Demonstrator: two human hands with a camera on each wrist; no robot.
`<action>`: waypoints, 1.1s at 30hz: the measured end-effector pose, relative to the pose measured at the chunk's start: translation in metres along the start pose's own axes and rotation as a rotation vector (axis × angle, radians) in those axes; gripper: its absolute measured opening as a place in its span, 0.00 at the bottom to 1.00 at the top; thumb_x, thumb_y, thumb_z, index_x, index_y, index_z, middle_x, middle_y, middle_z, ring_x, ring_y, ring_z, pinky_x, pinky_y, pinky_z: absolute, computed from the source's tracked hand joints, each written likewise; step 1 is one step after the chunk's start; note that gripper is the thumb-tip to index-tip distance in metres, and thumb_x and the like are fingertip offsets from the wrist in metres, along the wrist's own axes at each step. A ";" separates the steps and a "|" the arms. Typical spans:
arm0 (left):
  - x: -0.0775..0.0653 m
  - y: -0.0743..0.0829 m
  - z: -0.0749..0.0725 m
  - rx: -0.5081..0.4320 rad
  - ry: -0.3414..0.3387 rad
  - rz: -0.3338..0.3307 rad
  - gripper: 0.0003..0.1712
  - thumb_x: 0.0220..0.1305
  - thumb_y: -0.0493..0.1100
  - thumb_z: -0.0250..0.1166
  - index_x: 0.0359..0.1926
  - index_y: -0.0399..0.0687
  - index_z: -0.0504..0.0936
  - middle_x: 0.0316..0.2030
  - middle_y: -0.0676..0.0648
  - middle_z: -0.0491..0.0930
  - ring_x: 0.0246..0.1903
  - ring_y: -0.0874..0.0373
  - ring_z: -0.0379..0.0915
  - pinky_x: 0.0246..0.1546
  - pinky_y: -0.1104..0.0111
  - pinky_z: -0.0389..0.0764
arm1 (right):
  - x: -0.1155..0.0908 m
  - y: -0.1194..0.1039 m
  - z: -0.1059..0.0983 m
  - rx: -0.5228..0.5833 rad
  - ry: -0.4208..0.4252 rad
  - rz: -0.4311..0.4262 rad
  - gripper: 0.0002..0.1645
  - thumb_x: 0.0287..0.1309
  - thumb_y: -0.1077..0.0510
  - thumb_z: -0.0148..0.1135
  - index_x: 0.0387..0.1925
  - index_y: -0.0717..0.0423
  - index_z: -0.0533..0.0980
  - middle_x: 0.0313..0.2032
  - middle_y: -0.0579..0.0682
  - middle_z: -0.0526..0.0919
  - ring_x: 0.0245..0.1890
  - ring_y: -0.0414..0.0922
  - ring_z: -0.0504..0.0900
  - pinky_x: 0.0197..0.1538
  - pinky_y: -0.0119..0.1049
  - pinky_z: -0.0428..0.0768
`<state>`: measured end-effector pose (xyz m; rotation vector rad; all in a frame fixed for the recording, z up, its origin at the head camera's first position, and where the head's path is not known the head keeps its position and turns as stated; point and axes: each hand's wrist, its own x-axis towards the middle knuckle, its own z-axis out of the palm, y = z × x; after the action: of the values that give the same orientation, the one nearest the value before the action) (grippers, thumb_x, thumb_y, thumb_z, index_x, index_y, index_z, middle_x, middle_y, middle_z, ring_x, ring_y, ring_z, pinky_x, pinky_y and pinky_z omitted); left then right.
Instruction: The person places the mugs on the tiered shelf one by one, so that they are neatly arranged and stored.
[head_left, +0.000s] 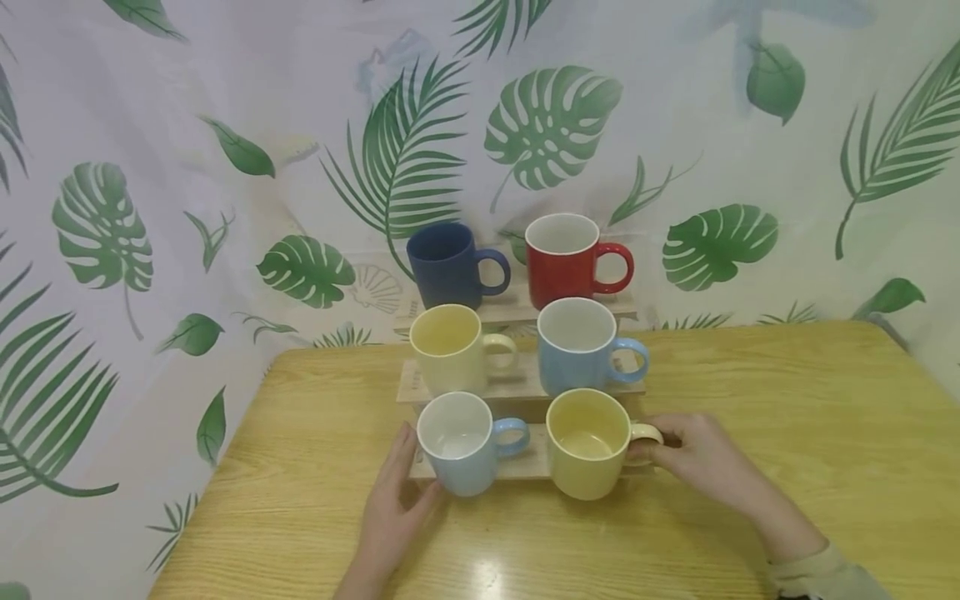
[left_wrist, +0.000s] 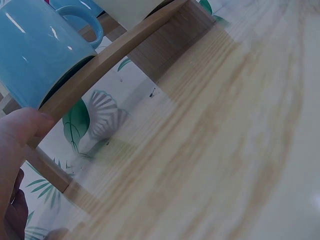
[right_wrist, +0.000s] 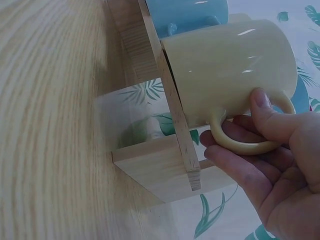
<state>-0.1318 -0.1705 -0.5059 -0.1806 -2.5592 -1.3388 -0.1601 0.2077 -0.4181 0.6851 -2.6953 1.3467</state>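
A stepped wooden rack (head_left: 525, 471) carries mugs in pairs on its tiers. On the lowest tier stand a light blue mug (head_left: 459, 446) and a pale yellow mug (head_left: 587, 450). My right hand (head_left: 697, 458) grips the yellow mug's handle (right_wrist: 245, 147), its thumb against the mug's side. This mug appears to stand on the tier in the right wrist view. At the tier's left end my left hand (head_left: 393, 504) holds the rack, beside the light blue mug, with its thumb (left_wrist: 27, 122) on the front edge. Part of the left fingers is hidden.
The middle tier bears another yellow mug (head_left: 450, 354) and a light blue mug (head_left: 576, 350). On the top tier are a dark blue mug (head_left: 446, 271) and a red mug (head_left: 562, 262). A leaf-patterned cloth (head_left: 225, 208) hangs behind the wooden table (head_left: 787, 400).
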 end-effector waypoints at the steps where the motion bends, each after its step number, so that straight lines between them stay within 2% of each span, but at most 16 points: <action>1: 0.000 0.000 0.000 -0.002 0.000 0.001 0.45 0.57 0.60 0.66 0.72 0.58 0.58 0.73 0.52 0.50 0.71 0.52 0.46 0.67 0.45 0.50 | 0.000 0.000 0.000 0.002 -0.002 0.002 0.03 0.52 0.58 0.70 0.30 0.52 0.83 0.24 0.37 0.82 0.22 0.33 0.71 0.23 0.28 0.74; 12: 0.000 -0.002 0.000 -0.006 0.007 0.005 0.45 0.57 0.58 0.66 0.72 0.56 0.59 0.73 0.49 0.51 0.70 0.49 0.47 0.67 0.44 0.50 | 0.001 0.004 -0.002 0.039 -0.035 0.007 0.04 0.52 0.56 0.69 0.30 0.50 0.82 0.27 0.38 0.83 0.27 0.33 0.76 0.28 0.28 0.78; 21: -0.001 -0.001 0.000 0.004 0.004 0.014 0.45 0.57 0.57 0.67 0.72 0.55 0.58 0.73 0.52 0.50 0.71 0.50 0.47 0.67 0.45 0.50 | 0.001 0.005 -0.006 0.045 -0.072 0.006 0.05 0.54 0.55 0.68 0.31 0.51 0.81 0.30 0.40 0.84 0.32 0.33 0.80 0.32 0.30 0.81; 33: 0.000 -0.001 0.001 0.005 0.012 0.009 0.45 0.57 0.56 0.67 0.72 0.57 0.59 0.73 0.54 0.50 0.70 0.51 0.47 0.67 0.46 0.51 | 0.000 0.005 -0.007 0.056 -0.067 0.011 0.06 0.54 0.55 0.68 0.33 0.51 0.81 0.30 0.40 0.84 0.33 0.34 0.81 0.33 0.30 0.82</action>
<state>-0.1320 -0.1703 -0.5066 -0.1816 -2.5489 -1.3257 -0.1635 0.2160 -0.4177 0.7341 -2.7255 1.4322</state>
